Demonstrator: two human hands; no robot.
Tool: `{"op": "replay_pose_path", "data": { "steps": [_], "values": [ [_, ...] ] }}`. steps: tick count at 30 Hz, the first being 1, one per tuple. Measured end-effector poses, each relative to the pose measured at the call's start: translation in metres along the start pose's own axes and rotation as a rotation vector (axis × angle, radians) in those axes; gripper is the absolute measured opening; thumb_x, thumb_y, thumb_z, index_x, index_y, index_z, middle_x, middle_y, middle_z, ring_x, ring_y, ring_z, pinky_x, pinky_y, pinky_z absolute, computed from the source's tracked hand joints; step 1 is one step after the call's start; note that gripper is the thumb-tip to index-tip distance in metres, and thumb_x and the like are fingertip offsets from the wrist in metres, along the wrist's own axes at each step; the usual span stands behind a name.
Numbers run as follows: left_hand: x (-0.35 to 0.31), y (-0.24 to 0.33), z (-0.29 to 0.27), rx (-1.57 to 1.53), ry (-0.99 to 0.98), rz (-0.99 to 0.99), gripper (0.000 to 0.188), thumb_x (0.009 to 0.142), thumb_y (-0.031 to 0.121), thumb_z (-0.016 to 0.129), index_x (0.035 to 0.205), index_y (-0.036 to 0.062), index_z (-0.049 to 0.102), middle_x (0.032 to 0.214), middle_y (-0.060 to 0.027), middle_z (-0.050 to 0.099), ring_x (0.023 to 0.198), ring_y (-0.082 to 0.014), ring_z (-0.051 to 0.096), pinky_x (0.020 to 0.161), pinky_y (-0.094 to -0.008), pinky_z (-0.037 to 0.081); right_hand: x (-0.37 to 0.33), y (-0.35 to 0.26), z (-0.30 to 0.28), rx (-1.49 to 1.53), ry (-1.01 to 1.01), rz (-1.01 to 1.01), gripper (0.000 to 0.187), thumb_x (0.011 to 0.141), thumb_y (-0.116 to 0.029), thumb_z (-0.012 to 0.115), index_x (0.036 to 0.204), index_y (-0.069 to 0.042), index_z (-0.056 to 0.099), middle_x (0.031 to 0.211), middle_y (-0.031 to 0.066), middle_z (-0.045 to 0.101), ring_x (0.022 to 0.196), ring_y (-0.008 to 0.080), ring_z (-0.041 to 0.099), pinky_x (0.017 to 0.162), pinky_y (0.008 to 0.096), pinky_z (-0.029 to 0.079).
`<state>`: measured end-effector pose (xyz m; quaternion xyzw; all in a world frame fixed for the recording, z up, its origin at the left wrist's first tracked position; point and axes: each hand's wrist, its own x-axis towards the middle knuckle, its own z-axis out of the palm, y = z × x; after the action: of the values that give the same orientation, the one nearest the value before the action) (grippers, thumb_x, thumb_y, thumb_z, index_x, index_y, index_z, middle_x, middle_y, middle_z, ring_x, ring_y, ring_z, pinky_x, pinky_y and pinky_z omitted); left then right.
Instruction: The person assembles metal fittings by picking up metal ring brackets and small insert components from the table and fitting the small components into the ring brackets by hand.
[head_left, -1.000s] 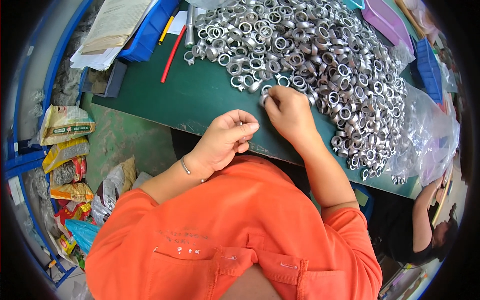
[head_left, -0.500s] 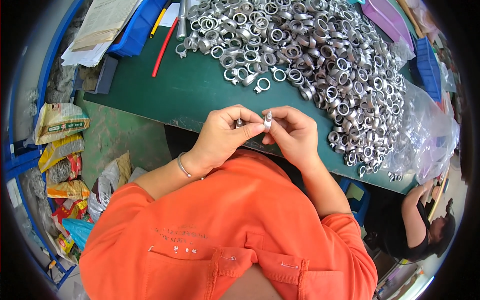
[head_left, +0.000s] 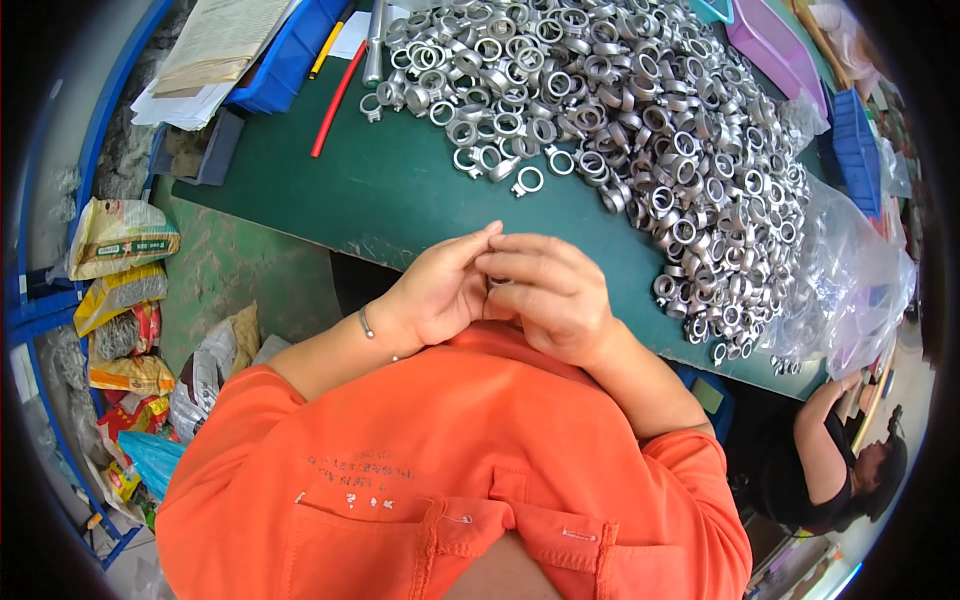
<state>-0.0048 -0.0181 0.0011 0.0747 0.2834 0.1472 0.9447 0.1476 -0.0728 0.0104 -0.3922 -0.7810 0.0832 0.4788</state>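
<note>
In front of my body, over the table's near edge, my two hands meet. My left hand (head_left: pixel 440 292) is cupped with its palm turned toward the right, thumb raised. Curled fingers of my right hand (head_left: pixel 552 296) lie across it. Between them is a small grey metal ring (head_left: pixel 496 283), almost wholly covered by the fingers; only a sliver shows. Beyond my hands, a loose ring clamp (head_left: pixel 527 181) with a small lug lies at the near edge of a big pile of silver ring clamps (head_left: pixel 600 110).
The green table (head_left: pixel 290 190) carries a red stick (head_left: pixel 338 100), a metal tube (head_left: pixel 375 45), and a blue bin (head_left: pixel 280 60) with papers. A clear plastic bag (head_left: pixel 850 270) and a pink tray (head_left: pixel 775 50) are at the right. Another person (head_left: pixel 830 450) sits at lower right.
Both hands have drawn closer and dropped slightly. Fingertips were pinching the metal piece in plain sight; now my right fingers fold over my left palm and hide most of it.
</note>
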Motion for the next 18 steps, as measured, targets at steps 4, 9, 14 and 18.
{"op": "replay_pose_path", "data": {
  "steps": [4,9,14,18],
  "values": [
    [-0.002,0.004,-0.003,0.16,-0.01,0.023,0.016,0.091,0.018,0.049,0.093,0.0043,0.056,0.079,-0.0033,0.056,0.07,-0.0115,0.056,0.055,-0.0224,0.046,0.014,0.032,-0.007,-0.394,-0.097,0.23,0.022,0.061,0.001,0.059,0.082,-0.005,0.059,0.091,0.0097,0.055,0.081,0.0289,0.053,0.067,0.0352,0.046],
    [-0.007,0.003,0.005,0.293,0.154,0.147,0.009,0.088,0.012,0.054,0.093,0.0037,0.056,0.081,-0.0029,0.056,0.071,-0.0112,0.056,0.055,-0.0231,0.046,0.01,0.038,-0.013,-0.368,-0.177,0.384,0.012,0.069,0.001,0.059,0.079,-0.003,0.057,0.087,0.0115,0.053,0.081,0.0309,0.052,0.069,0.036,0.045],
    [-0.004,0.001,0.002,0.351,0.119,0.286,0.014,0.088,0.013,0.057,0.095,0.0016,0.055,0.085,-0.0037,0.058,0.071,-0.0077,0.055,0.055,-0.0197,0.046,-0.006,0.016,-0.009,0.826,0.009,1.049,0.011,0.086,-0.006,0.057,0.094,0.002,0.056,0.088,0.0046,0.06,0.076,0.009,0.057,0.062,0.0213,0.048],
    [-0.005,-0.001,0.006,0.413,0.105,0.295,0.016,0.088,0.014,0.057,0.095,0.0003,0.056,0.086,-0.0047,0.059,0.068,-0.0066,0.054,0.053,-0.0179,0.045,-0.012,0.007,-0.011,0.958,0.087,1.094,0.011,0.086,-0.005,0.057,0.094,0.003,0.056,0.089,0.0053,0.06,0.077,0.0106,0.057,0.062,0.0218,0.048]
  ]
}}
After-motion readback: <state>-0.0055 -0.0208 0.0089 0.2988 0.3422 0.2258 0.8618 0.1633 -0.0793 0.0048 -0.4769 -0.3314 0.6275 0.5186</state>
